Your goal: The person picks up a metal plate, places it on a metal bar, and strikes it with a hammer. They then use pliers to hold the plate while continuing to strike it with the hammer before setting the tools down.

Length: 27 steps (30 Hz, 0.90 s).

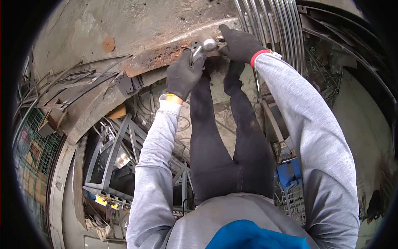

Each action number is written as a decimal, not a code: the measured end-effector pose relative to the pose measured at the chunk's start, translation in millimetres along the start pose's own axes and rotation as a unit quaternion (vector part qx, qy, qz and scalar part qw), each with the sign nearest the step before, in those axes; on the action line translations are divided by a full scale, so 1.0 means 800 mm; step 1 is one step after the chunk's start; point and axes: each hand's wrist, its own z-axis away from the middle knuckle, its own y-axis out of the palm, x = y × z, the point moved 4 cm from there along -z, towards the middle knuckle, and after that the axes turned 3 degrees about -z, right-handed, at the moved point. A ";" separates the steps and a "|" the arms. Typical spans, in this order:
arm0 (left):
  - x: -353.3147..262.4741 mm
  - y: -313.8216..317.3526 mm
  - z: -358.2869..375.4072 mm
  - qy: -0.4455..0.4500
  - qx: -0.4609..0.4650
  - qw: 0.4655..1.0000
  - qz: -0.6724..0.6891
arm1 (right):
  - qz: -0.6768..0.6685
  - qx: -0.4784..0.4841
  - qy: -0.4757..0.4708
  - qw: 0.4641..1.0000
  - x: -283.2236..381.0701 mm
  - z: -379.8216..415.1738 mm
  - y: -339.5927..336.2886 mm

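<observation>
My left hand (185,74), in a dark work glove, is closed round the silver shaft of what looks like a hammer (208,44). Its round, shiny face catches the light between my two hands. My right hand (243,45), gloved alike, has its fingers closed at a small metal piece (221,41) beside the hammer head; the exact kind of that piece does not show. Both hands are over a rusty, pitted steel plate (155,58) at the edge of a worn work surface.
Several shiny metal tubes (286,25) lie to the right of my right hand. A rusty disc (108,44) rests on the grey surface (78,31). Thin metal bars (83,83) lie at left. Below are welded steel frames (112,153) and a blue object (289,172).
</observation>
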 end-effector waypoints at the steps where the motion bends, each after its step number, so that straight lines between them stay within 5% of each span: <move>1: 0.013 -0.013 0.000 0.052 -0.049 0.996 -0.058 | 0.007 0.038 0.027 0.999 0.002 -0.001 -0.003; 3: 0.043 -0.032 -0.005 0.118 -0.127 0.971 -0.165 | 0.013 0.040 0.029 0.999 0.003 -0.003 -0.008; 8: 0.107 -0.044 -0.031 0.150 -0.077 0.942 -0.290 | -0.061 0.053 0.037 0.996 -0.005 -0.001 -0.010; 9: 0.110 -0.044 -0.030 0.173 -0.103 0.930 -0.309 | -0.214 0.041 0.042 0.975 -0.021 0.000 0.001; 10: 0.109 -0.046 -0.026 0.195 -0.128 0.916 -0.328 | -0.362 0.028 0.046 0.931 -0.019 0.006 -0.007; 11: 0.113 -0.042 -0.023 0.152 -0.114 0.922 -0.338 | -0.496 0.134 0.152 0.844 -0.031 0.027 -0.009; 12: 0.113 -0.042 -0.020 0.152 -0.112 0.923 -0.334 | -0.610 0.161 0.152 0.761 -0.048 0.036 0.005; 14: 0.105 -0.039 -0.027 0.112 -0.115 0.934 -0.319 | -0.869 0.280 0.020 0.407 -0.040 0.079 0.002; 19: 0.013 -0.078 0.008 0.102 -0.200 0.955 -0.196 | -0.938 0.233 -0.018 0.257 0.018 0.175 -0.028; 22: -0.095 -0.105 0.070 0.100 -0.095 0.986 0.097 | -0.950 0.215 -0.036 0.223 0.065 0.221 -0.060; 24: -0.162 -0.122 0.113 0.163 -0.051 0.980 0.103 | -0.941 0.195 -0.051 0.272 0.080 0.242 -0.074; 25: -0.176 -0.113 0.131 0.207 -0.050 0.975 0.062 | -0.943 0.221 -0.025 0.249 0.094 0.251 -0.086; 26: -0.205 -0.117 0.150 0.255 -0.102 0.961 0.033 | -0.939 0.132 0.017 0.318 0.091 0.265 -0.073; 27: -0.221 -0.120 0.162 0.241 -0.103 0.965 -0.001 | -0.863 0.192 0.010 0.468 0.095 0.283 -0.092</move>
